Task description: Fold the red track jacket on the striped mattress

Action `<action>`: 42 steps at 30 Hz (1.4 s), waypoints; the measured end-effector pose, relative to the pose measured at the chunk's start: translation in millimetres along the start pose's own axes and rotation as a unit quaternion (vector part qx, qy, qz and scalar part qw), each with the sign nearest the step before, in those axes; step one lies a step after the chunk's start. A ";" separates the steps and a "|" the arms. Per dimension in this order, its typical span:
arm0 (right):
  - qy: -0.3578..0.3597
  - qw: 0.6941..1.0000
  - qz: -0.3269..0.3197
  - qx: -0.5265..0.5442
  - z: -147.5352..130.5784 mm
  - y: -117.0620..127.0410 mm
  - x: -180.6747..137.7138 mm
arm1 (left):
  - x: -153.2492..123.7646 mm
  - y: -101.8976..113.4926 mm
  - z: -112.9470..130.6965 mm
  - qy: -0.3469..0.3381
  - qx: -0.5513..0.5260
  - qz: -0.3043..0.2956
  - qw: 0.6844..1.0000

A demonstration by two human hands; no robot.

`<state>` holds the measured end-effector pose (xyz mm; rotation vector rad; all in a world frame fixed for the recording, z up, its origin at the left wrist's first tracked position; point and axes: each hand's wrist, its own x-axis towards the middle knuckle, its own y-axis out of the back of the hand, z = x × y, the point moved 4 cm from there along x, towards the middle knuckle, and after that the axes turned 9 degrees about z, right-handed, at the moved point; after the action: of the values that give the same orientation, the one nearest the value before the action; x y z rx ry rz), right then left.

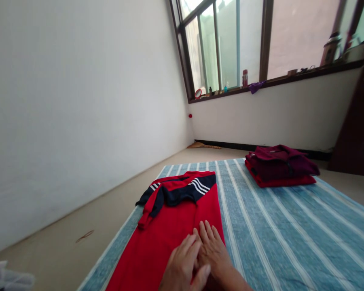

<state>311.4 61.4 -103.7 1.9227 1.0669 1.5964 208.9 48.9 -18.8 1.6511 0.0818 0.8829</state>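
A red jacket (pixel 166 242) with navy panels and white triple stripes lies on a blue-and-white striped sheet (pixel 255 242). Its sleeve (pixel 157 198) is folded across the upper part near the far edge. My right hand (pixel 212 248) rests flat on the jacket's right side, fingers stretched out. Beside it, slightly nearer and overlapping it in view, my left hand (pixel 183 262) is over the jacket with fingers a little bent and thumb apart. Neither hand grips anything. The jacket's near end runs out of view at the bottom.
Folded maroon and red clothes (pixel 280 165) are stacked at the far right of the sheet. A broom (pixel 204 145) lies by the wall. Bottles and small items line the window sill (pixel 230 92). A pale bundle (pixel 9 279) shows at the lower left corner.
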 end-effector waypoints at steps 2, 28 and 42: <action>0.004 1.000 0.003 0.004 0.1 -1.6 0.0 | 40.8 -7.8 -2.0 0.068 -0.035 -0.058 0.995; -0.064 0.990 -0.090 0.087 -0.6 13.6 13.5 | 167.9 -153.5 -29.1 0.138 0.000 -0.185 0.973; -0.041 0.983 -0.153 0.089 -2.0 25.6 22.8 | 203.9 -195.0 -46.4 0.164 0.024 -0.151 0.975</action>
<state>317.9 63.0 -70.1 1.8082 1.4308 1.2818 404.5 246.2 -86.1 1.4731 0.5709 0.9130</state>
